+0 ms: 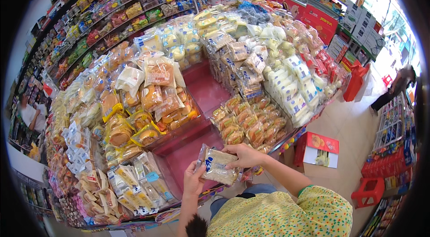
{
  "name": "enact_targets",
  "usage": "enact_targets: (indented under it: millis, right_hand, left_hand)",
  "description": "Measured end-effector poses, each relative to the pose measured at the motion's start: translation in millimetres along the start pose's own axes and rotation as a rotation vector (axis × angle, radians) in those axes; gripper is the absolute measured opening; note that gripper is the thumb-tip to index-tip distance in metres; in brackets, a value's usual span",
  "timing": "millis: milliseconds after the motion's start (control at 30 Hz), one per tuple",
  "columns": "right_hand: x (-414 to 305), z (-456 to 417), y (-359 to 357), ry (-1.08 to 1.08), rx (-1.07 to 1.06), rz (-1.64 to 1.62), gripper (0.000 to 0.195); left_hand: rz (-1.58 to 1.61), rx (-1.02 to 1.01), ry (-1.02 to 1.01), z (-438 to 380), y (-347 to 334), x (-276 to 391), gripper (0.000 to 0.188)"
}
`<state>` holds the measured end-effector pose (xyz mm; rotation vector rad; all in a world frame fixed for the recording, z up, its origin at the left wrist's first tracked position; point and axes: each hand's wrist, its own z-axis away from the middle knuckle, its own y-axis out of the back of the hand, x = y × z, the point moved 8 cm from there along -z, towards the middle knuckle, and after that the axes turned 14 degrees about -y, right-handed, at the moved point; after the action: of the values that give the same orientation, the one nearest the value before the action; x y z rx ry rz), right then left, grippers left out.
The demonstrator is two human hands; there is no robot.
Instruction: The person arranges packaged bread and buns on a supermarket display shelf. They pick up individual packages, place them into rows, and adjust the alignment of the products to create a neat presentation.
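Note:
Between my two hands is a clear plastic packet of pale, flat bread or pastry (220,164) with blue printing. My left hand (194,179) grips its left end, thumb on top. Across its right end lies my right hand (247,156), with thumb and fingers on the wrapper. Under the packet, the pink floor of a display compartment (181,166) shows. Small wrapped buns (248,117) fill the section just beyond my right hand. To the left of my left hand lie upright white and yellow pastry packets (134,186).
Low dividers (178,136) part the display's sections. Bagged round breads (147,119) are piled left of centre, with similar flat packets (242,59) stacked farther back. An opened red-and-white carton (320,151) and a red stool (369,192) stand on the right-hand floor. People (396,84) are at both sides.

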<state>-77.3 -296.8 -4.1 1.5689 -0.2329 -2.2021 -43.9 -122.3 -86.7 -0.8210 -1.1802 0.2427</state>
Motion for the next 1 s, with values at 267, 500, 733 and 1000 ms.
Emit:
enact_targets:
  millis: [267,500,733,1000]
  right_hand:
    - [67,-82,235,0.044,0.894,0.377,0.041]
    - [97,-150,316,0.080,1.223,0.781,0.066]
    - [94,-144,335,-0.014,1.286,0.633,0.034]
    - [-28,-2,197,0.360,1.089,0.203,0.024]
  left_hand:
    - [0.098,0.109,-0.098,-44,-50,-20,0.020]
    - [0.123,0.131,-0.263,-59,-77,-12,0.053]
    - [0.182,0.173,-0.298,-64,-72,-2,0.051]
    - [0.305,0.187,-0.300,-68,-58,-9,0.055]
